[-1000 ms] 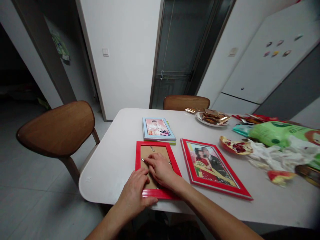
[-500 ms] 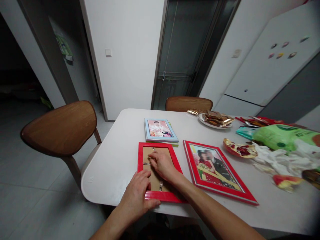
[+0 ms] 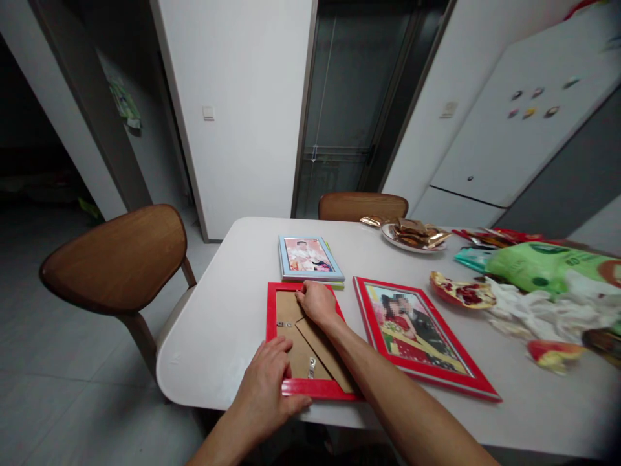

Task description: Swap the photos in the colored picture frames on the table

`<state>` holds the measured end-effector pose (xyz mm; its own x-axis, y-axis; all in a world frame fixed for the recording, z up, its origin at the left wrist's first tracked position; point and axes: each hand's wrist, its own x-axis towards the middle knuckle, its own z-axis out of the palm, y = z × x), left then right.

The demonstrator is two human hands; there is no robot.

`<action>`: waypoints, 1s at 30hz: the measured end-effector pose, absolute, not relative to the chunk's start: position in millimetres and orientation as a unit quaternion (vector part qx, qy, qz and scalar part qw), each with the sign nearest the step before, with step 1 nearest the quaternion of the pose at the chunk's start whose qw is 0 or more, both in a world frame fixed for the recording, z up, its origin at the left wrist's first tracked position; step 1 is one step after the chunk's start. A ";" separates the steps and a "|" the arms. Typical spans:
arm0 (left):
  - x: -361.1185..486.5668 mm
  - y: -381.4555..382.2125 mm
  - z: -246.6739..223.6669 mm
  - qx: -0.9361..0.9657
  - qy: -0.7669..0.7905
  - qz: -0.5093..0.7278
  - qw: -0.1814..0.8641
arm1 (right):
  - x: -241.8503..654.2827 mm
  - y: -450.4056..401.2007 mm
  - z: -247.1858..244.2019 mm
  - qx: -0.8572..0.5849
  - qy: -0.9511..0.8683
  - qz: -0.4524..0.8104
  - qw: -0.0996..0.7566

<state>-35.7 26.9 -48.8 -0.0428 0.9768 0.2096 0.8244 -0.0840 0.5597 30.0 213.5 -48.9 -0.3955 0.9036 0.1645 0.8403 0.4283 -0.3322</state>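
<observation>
A red picture frame [image 3: 316, 389] lies face down at the table's near edge, its brown backing and metal clips showing. My left hand [image 3: 268, 382] grips its lower left corner, with the thumb along the near edge. At the frame's top edge is my right hand [image 3: 317, 303], fingers curled in a pinch; what is between the fingertips is hidden. Its forearm crosses over the backing and the brown stand flap. Face up to the right lies a second red frame [image 3: 478, 383] with a photo of a couple. Beyond sits a light blue frame [image 3: 310, 276] on a green one.
Toward the back right of the white table [image 3: 223, 310] is a plate [image 3: 412, 247] of gold-wrapped pieces. Pomegranate pieces [image 3: 460, 292], crumpled tissues [image 3: 528, 310] and a green package [image 3: 548, 266] lie at the right. Wooden chairs [image 3: 119, 259] stand left and behind.
My right hand has moved up from the middle of the backing to the frame's top edge. The stand flap now shows more. My left hand keeps its hold on the corner.
</observation>
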 end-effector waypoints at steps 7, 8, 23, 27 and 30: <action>-29.3 22.6 -47.7 0.693 0.655 0.286 0.098 | 70.2 203.7 -35.4 -0.418 -0.827 0.214 0.309; -30.1 21.1 -46.2 0.690 0.649 0.304 0.101 | 81.6 200.2 -33.0 -0.417 -0.808 0.242 0.339; 36.0 39.9 -22.4 0.515 0.462 0.629 0.355 | 110.7 116.0 -33.4 -0.339 -0.357 0.750 0.442; 42.0 56.5 2.3 0.520 0.449 0.642 0.341 | 150.6 147.6 -29.2 -0.402 -0.365 0.671 0.505; 46.1 70.7 12.2 0.544 0.458 0.607 0.354 | 192.9 177.9 -23.7 -0.465 -0.434 0.605 0.479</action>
<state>46.1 70.7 12.2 -0.1563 0.9289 0.3358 0.0695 -0.3288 0.9418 192.9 177.9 -23.7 -0.1079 0.9831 -0.1479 -0.1760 -0.1653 -0.9704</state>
